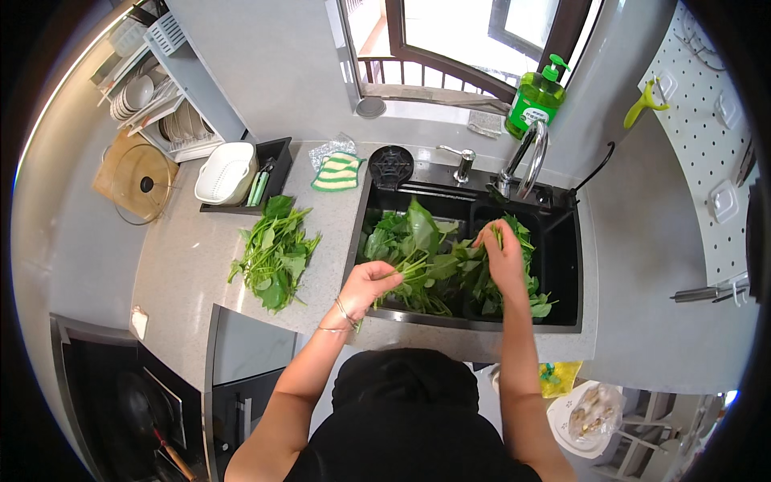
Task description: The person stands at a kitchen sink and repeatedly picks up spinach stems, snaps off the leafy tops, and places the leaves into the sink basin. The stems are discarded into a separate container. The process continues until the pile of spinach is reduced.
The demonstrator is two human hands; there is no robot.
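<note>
Over the front left of the black double sink point(560, 259), my left hand point(368, 285) pinches a bunch of leafy green stems point(415, 265), their leaves pointing away from me. My right hand point(505, 250) is closed around more leafy greens point(479, 259) above the right-hand part of the sink. Loose greens point(385, 232) lie in the left basin below my left hand. Another heap of greens point(538, 295) fills part of the right basin and is partly hidden by my right forearm. On the counter left of the sink rests a pile of leafy stems point(274, 253).
A chrome faucet point(533, 156) and a soap dispenser point(464, 165) stand behind the sink, with a green detergent bottle point(535, 105) on the sill. A striped cloth point(337, 172), a white colander point(226, 172) and a dish rack point(199, 114) are at the left. A pegboard point(711, 150) hangs right.
</note>
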